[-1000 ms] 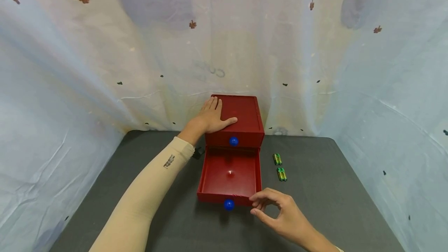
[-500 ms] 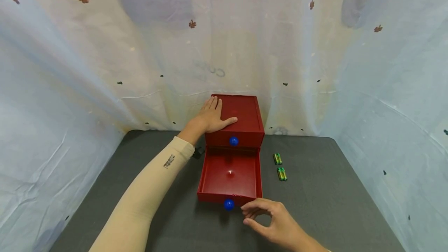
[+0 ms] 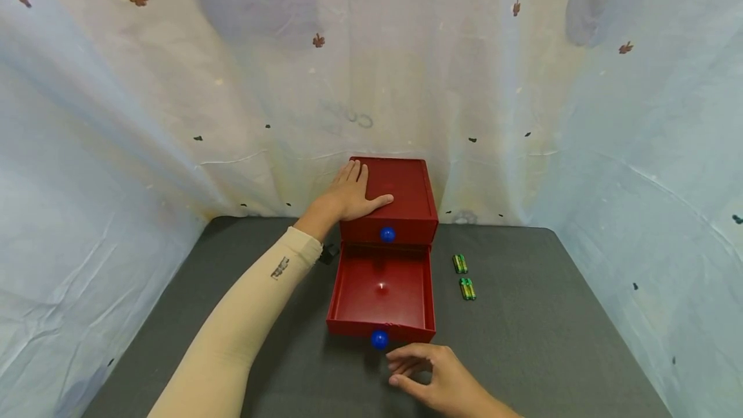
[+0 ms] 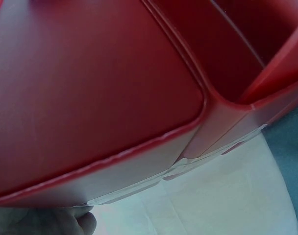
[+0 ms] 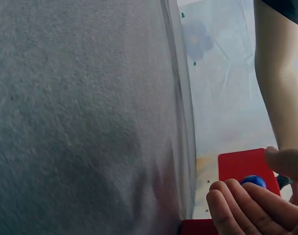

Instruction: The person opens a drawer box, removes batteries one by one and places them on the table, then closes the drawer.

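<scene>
The right hand's fingers (image 3: 411,349) are loosely bent, the thumb held off from the fingertips, leaving a modest gap around air. That right hand (image 3: 434,378) hovers near the table's near edge, its fingertips just beside the lower blue ball knob (image 3: 380,340) and apart from it. The left hand (image 3: 350,200) lies flat, four fingers extended together and the thumb spread wide, on the left side of the top panel (image 3: 400,186) of a red two-drawer cabinet.

That one cabinet (image 3: 431,202) stands at the middle of the table's far edge. Two blue ball knobs show, one on each drawer front: the upper blue ball knob (image 3: 387,234) is on the closed upper drawer (image 3: 415,233), and the other is on the lower drawer (image 3: 381,289), which stands out toward the near edge.

Right of that drawer, between it and the table's right edge, lie two pairs of green-and-gold cylindrical batteries, four in all: one pair (image 3: 460,264) nearer the far edge, the second pair (image 3: 467,289) just nearer the person. Both pairs are on the grey table (image 3: 540,321).

A beige sleeve (image 3: 232,328) with one dark print covers the left forearm. Behind the far edge hangs pale plastic sheeting (image 3: 395,95) bearing eight brown leaf-like motifs.
</scene>
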A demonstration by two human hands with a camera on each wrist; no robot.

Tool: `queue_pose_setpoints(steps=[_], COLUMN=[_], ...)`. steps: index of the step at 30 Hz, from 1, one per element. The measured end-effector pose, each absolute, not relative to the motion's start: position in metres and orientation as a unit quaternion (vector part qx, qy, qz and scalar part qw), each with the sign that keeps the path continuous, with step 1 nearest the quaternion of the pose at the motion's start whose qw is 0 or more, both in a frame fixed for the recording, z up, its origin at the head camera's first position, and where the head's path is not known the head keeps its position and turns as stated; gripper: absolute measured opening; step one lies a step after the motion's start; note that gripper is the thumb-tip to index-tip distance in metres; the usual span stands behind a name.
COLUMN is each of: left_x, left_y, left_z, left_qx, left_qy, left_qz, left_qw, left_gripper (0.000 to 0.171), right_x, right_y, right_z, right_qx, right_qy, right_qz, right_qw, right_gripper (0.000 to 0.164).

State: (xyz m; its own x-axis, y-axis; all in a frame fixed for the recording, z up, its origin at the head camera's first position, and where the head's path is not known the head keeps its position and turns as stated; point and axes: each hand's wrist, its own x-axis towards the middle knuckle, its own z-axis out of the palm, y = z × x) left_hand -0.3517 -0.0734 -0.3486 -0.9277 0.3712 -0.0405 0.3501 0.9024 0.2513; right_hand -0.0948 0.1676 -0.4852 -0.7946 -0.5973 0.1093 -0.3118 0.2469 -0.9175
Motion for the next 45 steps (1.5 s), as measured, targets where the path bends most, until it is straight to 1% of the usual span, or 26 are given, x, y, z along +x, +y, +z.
queue_pose_setpoints(steps=[5, 9, 19, 24, 33, 45], left_x=[-0.351, -0.350, -0.349, -0.348, -0.350, -0.349], left_y=[-0.073, -0.073, -0.073, -0.073, -0.073, -0.073], left_z=[-0.349, -0.348, -0.347, -0.346, -0.347, -0.346], left_qx=[0.185, 0.183, 0.181, 0.179, 0.180, 0.183], left_qy=[0.974, 0.975, 0.974, 0.974, 0.974, 0.974], left_qz=[0.121, 0.121, 0.129, 0.133, 0.129, 0.128], left_qw=[0.043, 0.046, 0.047, 0.051, 0.051, 0.050], left_gripper=[0.111, 0.111, 0.111, 0.112, 0.112, 0.111], right_x=[-0.098, -0.099, -0.099, -0.098, -0.100, -0.103], right_y=[0.162, 0.159, 0.153, 0.151, 0.150, 0.145], right_z=[-0.490, -0.492, -0.496, -0.499, -0.505, -0.508], right_qx=[-0.244, -0.222, -0.180, -0.168, -0.194, -0.222], right_qy=[0.772, 0.765, 0.745, 0.729, 0.679, 0.646], right_qz=[-0.559, -0.572, -0.614, -0.638, -0.683, -0.714], right_qw=[0.180, 0.194, 0.192, 0.184, 0.186, 0.151], right_gripper=[0.034, 0.034, 0.042, 0.043, 0.044, 0.037])
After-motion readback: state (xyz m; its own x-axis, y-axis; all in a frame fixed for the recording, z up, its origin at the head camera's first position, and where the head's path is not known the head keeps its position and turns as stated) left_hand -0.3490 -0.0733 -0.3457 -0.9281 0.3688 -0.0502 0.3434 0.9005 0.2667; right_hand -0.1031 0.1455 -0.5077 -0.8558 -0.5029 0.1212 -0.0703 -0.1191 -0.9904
